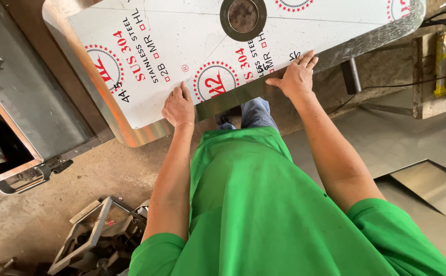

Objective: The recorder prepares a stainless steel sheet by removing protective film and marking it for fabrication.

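A stainless steel sheet [182, 41] covered in white protective film with red and black printing lies flat in front of me. Its rim is bent up and its corners are rounded. A round hole [243, 16] with a dark metal ring sits near its far middle. My left hand [178, 107] rests palm down on the near edge of the sheet, fingers together. My right hand [296, 77] lies flat on the same edge further right, fingers spread. Neither hand grips anything. My green shirt fills the lower part of the view.
A metal box with a latch [23, 102] stands at the left. Metal frame scrap [95, 235] lies on the concrete floor at lower left. Flat steel sheets [427, 179] lie on the floor at right. A wooden bench with cables [442, 66] is at upper right.
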